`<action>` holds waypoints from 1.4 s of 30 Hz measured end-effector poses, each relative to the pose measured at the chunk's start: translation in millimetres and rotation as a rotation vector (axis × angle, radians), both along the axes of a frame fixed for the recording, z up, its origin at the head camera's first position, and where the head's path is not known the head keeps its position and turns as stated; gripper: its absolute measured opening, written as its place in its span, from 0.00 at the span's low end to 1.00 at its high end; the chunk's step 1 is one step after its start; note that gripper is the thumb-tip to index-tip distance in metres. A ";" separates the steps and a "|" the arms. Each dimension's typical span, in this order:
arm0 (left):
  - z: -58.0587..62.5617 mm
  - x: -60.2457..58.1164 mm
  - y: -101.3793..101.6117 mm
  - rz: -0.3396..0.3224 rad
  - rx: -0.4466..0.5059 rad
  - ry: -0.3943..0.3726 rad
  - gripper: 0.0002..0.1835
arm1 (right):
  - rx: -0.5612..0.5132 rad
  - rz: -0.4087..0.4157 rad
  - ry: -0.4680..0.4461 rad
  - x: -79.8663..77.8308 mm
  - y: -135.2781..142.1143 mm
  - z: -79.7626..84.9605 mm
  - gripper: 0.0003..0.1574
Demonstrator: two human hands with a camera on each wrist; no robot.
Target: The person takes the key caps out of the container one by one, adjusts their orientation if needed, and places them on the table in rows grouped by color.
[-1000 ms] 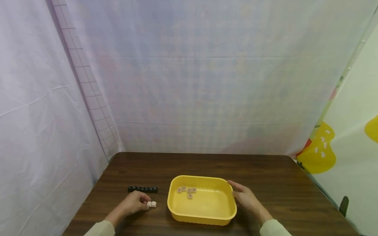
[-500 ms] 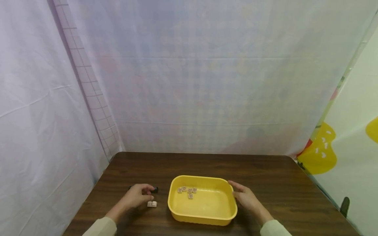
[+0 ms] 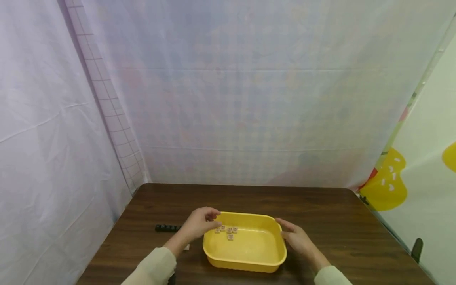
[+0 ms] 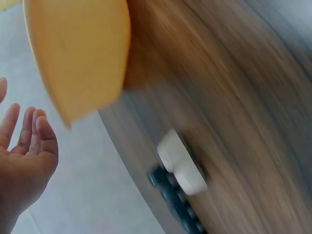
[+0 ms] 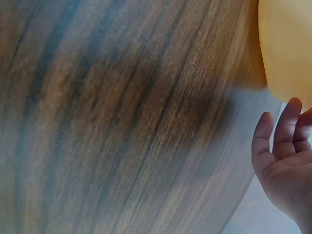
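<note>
My left hand [image 3: 201, 223] hangs over the left end of a yellow plastic tray [image 3: 246, 266], thumb and fingers apart, nothing visible between them. In the tray, near its far left, lie several small square pale keycaps [image 3: 230, 237]; the leftmost is close to my thumb. Left of the tray, two white keycaps [image 4: 183, 168] sit side by side on the table, mostly covered by my left wrist in the head view. Alongside them runs a row of black keycaps [image 3: 166, 228]. My right hand [image 3: 297, 241] rests with extended fingers against the tray's right side.
The dark wood-grain table [image 3: 331, 213] extends behind and to the right of the tray. Pale cloth curtains [image 3: 246, 118] hang behind it and on both sides. A dark rounded object [image 3: 416, 249] stands at the right edge.
My left hand has moved from the white keycaps up and right to the tray's left rim, leaving the two white keycaps on the table. The right hand and tray stay nearly still.
</note>
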State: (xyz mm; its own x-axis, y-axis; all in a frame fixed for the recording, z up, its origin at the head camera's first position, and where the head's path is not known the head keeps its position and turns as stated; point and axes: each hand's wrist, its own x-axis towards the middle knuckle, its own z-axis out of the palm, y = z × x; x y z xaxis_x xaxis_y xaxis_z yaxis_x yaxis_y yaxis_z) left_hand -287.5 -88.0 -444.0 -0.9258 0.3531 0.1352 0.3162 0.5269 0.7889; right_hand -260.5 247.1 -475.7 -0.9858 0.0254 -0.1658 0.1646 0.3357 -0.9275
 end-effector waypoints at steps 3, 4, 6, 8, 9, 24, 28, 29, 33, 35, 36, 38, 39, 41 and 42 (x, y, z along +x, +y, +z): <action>-1.8 -0.8 18.0 -0.019 -0.010 0.023 0.17 | -0.006 0.000 0.002 -0.3 0.2 0.0 0.32; -3.2 -1.1 23.2 -0.026 -0.019 0.030 0.17 | -0.009 0.004 0.006 -0.5 0.3 -0.2 0.32; -6.4 -2.2 31.8 -0.044 -0.024 0.024 0.17 | -0.011 0.009 0.011 -0.8 0.5 -0.8 0.32; -9.3 -3.2 38.4 -0.053 -0.023 -0.003 0.18 | -0.017 0.017 0.020 -1.0 0.6 -1.4 0.32; -10.5 -3.8 41.2 -0.053 -0.022 -0.017 0.18 | -0.018 0.021 0.023 -1.1 0.7 -1.8 0.32; -26.8 -4.5 61.5 0.006 -0.113 0.021 0.06 | -0.006 0.018 0.025 -0.8 -0.1 -0.8 0.32; -33.2 -5.9 64.0 0.026 -0.142 0.031 0.08 | -0.013 0.014 0.020 -0.2 -0.7 -0.5 0.32; -34.3 -6.0 64.6 0.026 -0.146 0.033 0.09 | -0.013 0.014 0.020 0.0 -0.6 -0.5 0.32; -36.5 -5.2 66.9 0.015 -0.204 0.045 0.11 | -0.006 0.007 0.018 0.1 -0.2 -1.0 0.32; -37.1 -4.6 68.1 0.010 -0.226 0.038 0.12 | -0.003 0.009 0.023 -0.2 0.2 -1.5 0.32; -37.2 -4.3 68.7 0.011 -0.246 0.041 0.13 | -0.003 0.009 0.021 -0.5 0.4 -1.8 0.32; -37.7 -3.9 70.0 0.010 -0.262 0.034 0.13 | -0.002 0.009 0.022 -0.9 0.9 -2.3 0.32; -37.8 -3.7 70.6 0.011 -0.276 0.040 0.12 | -0.004 0.010 0.025 -1.2 1.3 -2.7 0.32; -38.0 -3.3 71.6 0.010 -0.300 0.054 0.11 | -0.006 0.009 0.025 -1.8 2.0 -3.7 0.33; -38.2 -3.2 72.0 0.009 -0.314 0.064 0.10 | -0.008 0.007 0.023 -1.9 2.2 -4.0 0.33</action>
State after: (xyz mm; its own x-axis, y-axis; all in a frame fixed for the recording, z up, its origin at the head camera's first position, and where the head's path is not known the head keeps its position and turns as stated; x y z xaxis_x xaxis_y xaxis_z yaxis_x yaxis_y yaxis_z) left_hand -290.7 -16.0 -482.2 -0.9222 0.3786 0.0794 0.3543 0.7445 0.5658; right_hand -262.4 249.3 -479.6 -0.9895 0.0174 -0.1437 0.1414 0.3288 -0.9337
